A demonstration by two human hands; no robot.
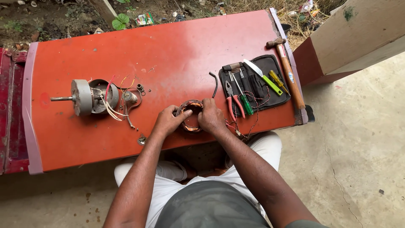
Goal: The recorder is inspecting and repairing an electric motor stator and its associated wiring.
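Copper windings show inside the round stator ring [190, 116], which lies on the red bench [168, 55] near its front edge, clasped from both sides. The left hand [168, 121] curls around the ring's left rim, fingers closed on it; the right hand [211, 117] closes over the right rim, thumb and fingertips pressing at the top of the coil.

Well to the left of the grip lies the motor housing [90, 97] with its shaft pointing away and loose coloured wires [112, 107] trailing from it toward the ring. Small metal parts [139, 88] lie between that housing and the grip. Just right of the grip a black tool pouch [270, 67] lies open, carrying red-handled pliers [233, 101], a green screwdriver [244, 101] and a green-handled knife [263, 78]; beyond it a wooden-handled hammer [289, 69] rests along the bench end. A bent black strip [215, 83] lies just above the right hand.

Judging by this layout, the motor is already taken apart and the stator is out. What the fingers do to the winding is hard to tell from here, possibly pulling or seating wire. Reassembly is not begun.
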